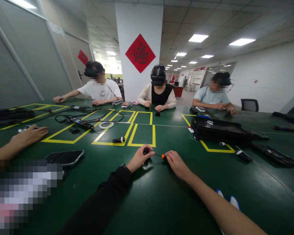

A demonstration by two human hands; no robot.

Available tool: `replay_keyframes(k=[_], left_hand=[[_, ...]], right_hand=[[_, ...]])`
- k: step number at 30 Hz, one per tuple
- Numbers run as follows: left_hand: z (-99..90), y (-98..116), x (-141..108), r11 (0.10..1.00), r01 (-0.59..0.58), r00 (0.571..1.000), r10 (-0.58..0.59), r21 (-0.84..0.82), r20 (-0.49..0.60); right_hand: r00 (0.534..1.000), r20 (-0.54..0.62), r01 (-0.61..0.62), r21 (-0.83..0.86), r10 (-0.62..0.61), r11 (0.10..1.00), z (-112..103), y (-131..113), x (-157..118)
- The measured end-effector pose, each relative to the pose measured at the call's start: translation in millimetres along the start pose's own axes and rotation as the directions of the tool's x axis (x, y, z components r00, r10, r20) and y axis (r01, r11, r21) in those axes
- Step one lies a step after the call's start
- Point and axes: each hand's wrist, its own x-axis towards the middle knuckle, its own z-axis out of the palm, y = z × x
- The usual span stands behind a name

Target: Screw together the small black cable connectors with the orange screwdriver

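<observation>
My left hand [138, 159] is closed around a small black round part [146, 150], whose exact kind I cannot make out. Facing it, my right hand [175, 164] grips a screwdriver [163, 156] by its orange-and-black handle. The screwdriver's thin dark shaft points left, toward the black part; whether its tip touches is hidden by my left fingers. Beyond my hands, a short black cylinder with a white band [119, 140] lies on its side across a yellow tape line.
The green table [147, 202] carries yellow tape outlines. Left are a phone [65, 158], black cables [88, 112], a white coil [106, 125] and a co-worker's hand [30, 137]. Black cases [218, 129] are stacked right, near a dark panel [271, 155]. Three people sit opposite.
</observation>
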Motion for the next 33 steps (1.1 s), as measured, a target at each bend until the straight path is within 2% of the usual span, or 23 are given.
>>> replay_keyframes(k=[9, 15, 23, 29, 33], left_hand=[[-0.6, 4.3, -0.6, 1.000, 0.021, 1.000, -0.021, -0.003, 0.021], [-0.6, 1.1, 0.0, 1.000, 0.017, 1.000, -0.016, -0.022, 0.019], [-0.7, -0.7, 0.5, 1.000, 0.021, 1.000, -0.021, -0.004, 0.014], [0.0, -3.5, 1.1, 1.000, 0.010, 1.000, -0.009, -0.016, 0.017], [0.0, -4.0, 0.9, 1.000, 0.011, 1.000, -0.011, -0.026, 0.017]], right_hand=[[0.997, -0.034, -0.069, 0.044, 0.071, 0.997, 3.2, 4.1, 2.2], [0.999, -0.022, -0.039, 0.047, 0.040, 0.998, 0.9, 3.2, 2.1], [0.994, -0.020, -0.102, 0.096, 0.104, 0.990, 0.9, 1.6, 0.5], [0.998, -0.006, -0.070, 0.051, 0.070, 0.996, 3.0, 6.4, 3.1], [0.996, -0.012, -0.083, 0.078, 0.085, 0.993, 2.1, 4.2, 1.5]])
